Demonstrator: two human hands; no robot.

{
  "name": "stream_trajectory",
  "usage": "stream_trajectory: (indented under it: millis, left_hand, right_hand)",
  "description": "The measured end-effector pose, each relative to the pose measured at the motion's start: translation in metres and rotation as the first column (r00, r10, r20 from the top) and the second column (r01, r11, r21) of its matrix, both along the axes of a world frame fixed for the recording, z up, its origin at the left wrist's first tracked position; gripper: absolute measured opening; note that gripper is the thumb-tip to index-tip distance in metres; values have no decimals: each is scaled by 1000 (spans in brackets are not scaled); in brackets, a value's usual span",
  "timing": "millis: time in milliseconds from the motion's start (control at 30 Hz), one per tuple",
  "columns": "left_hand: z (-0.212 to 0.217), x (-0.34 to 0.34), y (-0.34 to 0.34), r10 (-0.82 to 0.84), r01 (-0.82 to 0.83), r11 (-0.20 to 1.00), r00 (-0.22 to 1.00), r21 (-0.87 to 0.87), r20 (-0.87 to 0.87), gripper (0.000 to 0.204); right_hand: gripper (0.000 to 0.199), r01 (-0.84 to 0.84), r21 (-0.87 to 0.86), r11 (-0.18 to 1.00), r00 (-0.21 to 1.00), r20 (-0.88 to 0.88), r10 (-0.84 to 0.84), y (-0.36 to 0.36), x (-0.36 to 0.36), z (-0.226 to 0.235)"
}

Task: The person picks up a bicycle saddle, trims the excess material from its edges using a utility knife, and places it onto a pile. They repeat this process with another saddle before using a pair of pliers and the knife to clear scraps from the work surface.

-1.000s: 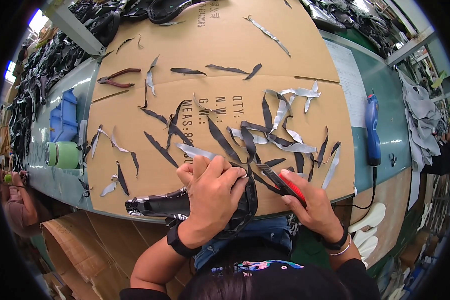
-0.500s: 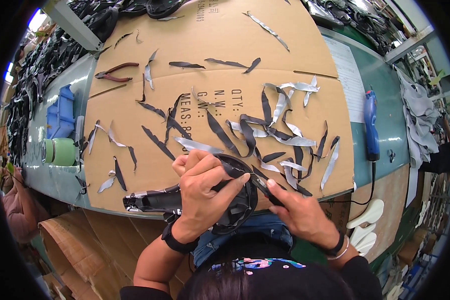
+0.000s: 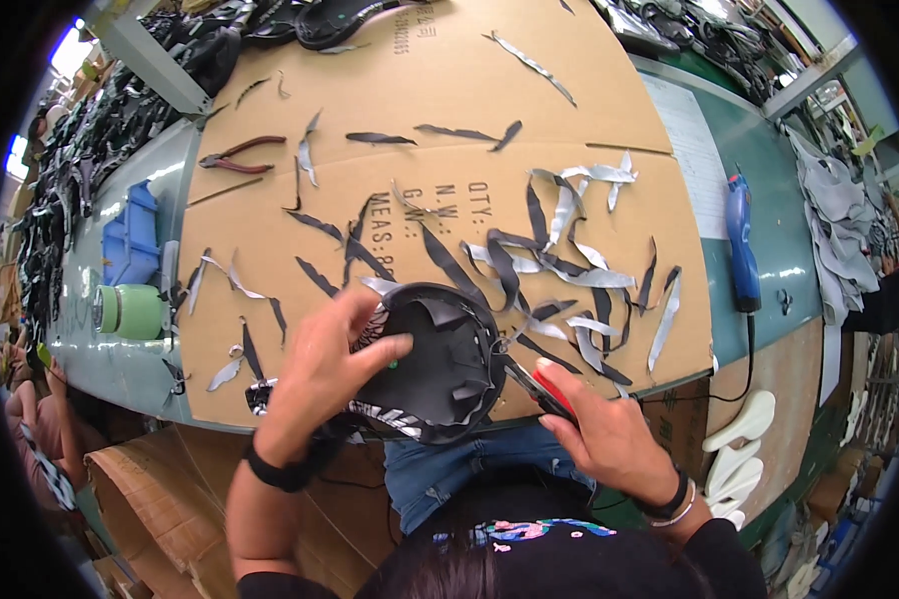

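1. gripping a black shoe upper (image 3: 440,364) sole-side up, the left hand (image 3: 325,374) holds it over the near edge of the cardboard sheet (image 3: 449,90)
2. right hand (image 3: 609,434) is closed round red-handled scissors (image 3: 539,384), blades at the upper's right rim
3. many black and grey trimmings (image 3: 569,270) lie past it on the cardboard, so trimming looks well along, though flaps remain inside the upper
4. red pliers (image 3: 238,155) rest near the far left edge
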State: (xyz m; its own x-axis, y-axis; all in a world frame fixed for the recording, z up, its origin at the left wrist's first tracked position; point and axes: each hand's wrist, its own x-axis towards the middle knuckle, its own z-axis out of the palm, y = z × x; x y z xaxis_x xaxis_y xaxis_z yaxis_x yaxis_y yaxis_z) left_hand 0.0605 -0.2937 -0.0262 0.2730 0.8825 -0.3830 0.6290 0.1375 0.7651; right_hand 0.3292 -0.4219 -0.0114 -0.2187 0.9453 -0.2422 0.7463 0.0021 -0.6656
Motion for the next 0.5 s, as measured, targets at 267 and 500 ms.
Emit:
stream_trajectory:
  millis: [267,500]
  left_hand:
    - [-2,-19,-20,239,-187,962,930,-199,280,35]
    - [5,3,-79,578,-534,815,714,-226,396,29]
  right_hand:
    - [61,-237,144,961,971,51,232,32,-10,-35]
    - [66,-100,174,980,974,-184,132,-12,-31,-40]
